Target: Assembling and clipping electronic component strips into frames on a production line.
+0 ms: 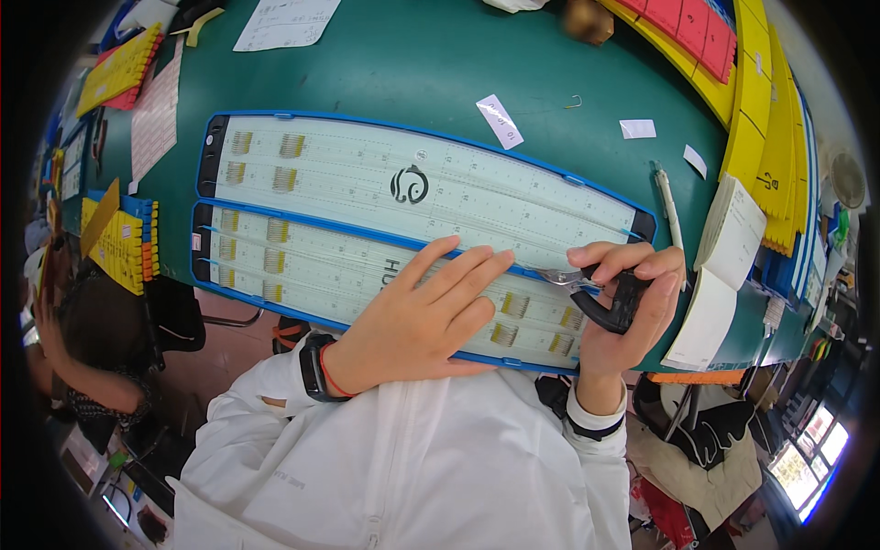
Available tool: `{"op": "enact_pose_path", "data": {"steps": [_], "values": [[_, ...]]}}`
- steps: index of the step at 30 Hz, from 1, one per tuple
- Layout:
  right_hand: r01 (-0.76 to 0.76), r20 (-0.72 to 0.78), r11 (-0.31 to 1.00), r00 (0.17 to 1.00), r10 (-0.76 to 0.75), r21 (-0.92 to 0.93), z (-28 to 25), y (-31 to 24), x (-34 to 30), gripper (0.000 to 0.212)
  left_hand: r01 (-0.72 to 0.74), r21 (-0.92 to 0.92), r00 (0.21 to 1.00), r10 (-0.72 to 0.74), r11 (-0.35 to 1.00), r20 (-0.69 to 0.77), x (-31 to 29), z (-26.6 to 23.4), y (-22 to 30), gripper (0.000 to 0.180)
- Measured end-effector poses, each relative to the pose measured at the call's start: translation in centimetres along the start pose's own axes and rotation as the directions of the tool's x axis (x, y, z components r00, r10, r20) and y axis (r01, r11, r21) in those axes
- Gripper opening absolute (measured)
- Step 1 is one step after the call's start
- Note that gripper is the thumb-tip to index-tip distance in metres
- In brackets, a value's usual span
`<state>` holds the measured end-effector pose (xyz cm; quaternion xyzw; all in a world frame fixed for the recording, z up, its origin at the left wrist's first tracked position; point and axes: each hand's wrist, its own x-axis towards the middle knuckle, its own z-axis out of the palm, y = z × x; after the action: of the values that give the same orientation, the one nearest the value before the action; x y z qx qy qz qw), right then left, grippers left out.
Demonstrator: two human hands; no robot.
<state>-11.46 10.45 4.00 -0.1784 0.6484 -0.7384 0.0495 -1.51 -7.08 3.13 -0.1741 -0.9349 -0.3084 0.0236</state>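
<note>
Both hands are working on the nearer of 2 long white boards (302,266): left hand (431,312) is lying flat and open, pinning it steady, while right hand (632,302) is clamping black-handled pliers (587,289), tips meeting the board's blue edge on the green table (412,64).
</note>
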Motion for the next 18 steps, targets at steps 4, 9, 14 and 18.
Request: {"op": "enact_pose_path", "data": {"steps": [4,9,14,18], "values": [[0.001,-0.010,0.999,1.000,-0.001,-0.035,-0.09,0.12,-0.05,0.028,-0.002,-0.010,1.000,0.002,1.000,0.008,0.02,0.00,-0.02,0.048],[0.067,-0.038,0.997,0.997,-0.069,-0.032,-0.55,0.31,-0.11,0.026,-0.002,-0.006,1.000,0.002,1.000,0.012,0.06,-0.07,0.00,0.047],[0.075,-0.050,0.997,0.996,-0.077,-0.033,-0.37,0.33,-0.17,0.026,0.002,-0.004,1.000,-0.002,1.000,0.017,-0.02,-0.16,-0.05,0.047],[0.050,-0.034,0.998,0.998,-0.051,-0.024,-0.44,0.25,-0.08,0.026,-0.003,-0.009,1.000,0.004,1.000,0.011,-0.01,-0.09,-0.04,0.048]]}}
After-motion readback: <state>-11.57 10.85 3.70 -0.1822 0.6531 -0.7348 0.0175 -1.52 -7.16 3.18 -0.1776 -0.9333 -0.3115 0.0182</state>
